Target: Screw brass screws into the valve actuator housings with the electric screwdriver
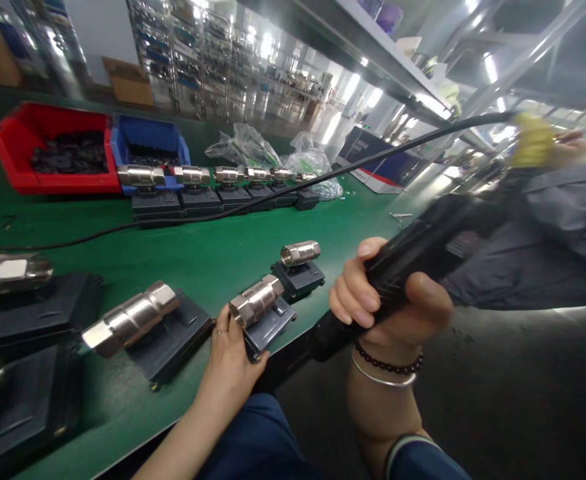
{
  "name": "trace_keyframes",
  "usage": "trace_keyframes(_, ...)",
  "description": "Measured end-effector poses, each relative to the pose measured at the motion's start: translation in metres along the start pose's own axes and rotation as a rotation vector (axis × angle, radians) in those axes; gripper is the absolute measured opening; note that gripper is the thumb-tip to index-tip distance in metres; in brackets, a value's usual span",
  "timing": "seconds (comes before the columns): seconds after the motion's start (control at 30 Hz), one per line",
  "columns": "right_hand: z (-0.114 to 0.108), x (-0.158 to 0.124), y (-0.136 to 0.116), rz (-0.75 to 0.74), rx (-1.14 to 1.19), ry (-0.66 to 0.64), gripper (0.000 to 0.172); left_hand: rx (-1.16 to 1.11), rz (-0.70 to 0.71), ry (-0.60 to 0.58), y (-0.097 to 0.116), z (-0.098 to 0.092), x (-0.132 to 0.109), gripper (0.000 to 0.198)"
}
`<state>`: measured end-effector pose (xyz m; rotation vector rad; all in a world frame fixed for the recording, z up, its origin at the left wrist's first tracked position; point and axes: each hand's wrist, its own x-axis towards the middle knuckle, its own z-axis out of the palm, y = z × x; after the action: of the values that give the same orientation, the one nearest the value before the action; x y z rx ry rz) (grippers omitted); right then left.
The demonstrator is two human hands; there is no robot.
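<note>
My left hand (230, 357) grips the near edge of a dark valve unit (263, 313) with a silver metal fitting on top, at the front edge of the green bench (207, 253). My right hand (387, 300) is wrapped round the black body of a corded power tool (423, 253), held off the bench edge to the right; the tool's tip points down towards the bench edge. A similar unit (300, 267) sits just behind the held one. Another unit (143, 327) lies to its left.
A row of several more units (213, 187) stands at the back, with the tool's black cable (323, 177) running over them. Behind are a red bin (47, 150) and a blue bin (147, 143) of black parts, plastic bags (273, 157), and another person's grey sleeve (563, 227) at the right.
</note>
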<state>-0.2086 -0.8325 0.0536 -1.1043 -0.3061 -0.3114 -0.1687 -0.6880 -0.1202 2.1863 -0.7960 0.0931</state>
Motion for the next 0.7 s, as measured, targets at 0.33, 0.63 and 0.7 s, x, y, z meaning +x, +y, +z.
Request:
trace_keyframes(0.33, 0.035, -0.012, 0.006, 0.059, -0.333, -0.09, 0.032, -0.141, -0.089, -0.147, 0.006, -0.011, 0.0, 0.075)
trace_keyframes(0.63, 0.027, -0.007, 0.007, 0.117, -0.345, -0.133, 0.035, -0.198, -0.102, -0.179, 0.007, -0.012, 0.0, 0.078)
trace_keyframes(0.7, 0.033, -0.008, 0.007, 0.098, -0.371, -0.051, 0.029, -0.202, -0.101, -0.182, 0.007, -0.013, 0.001, 0.078)
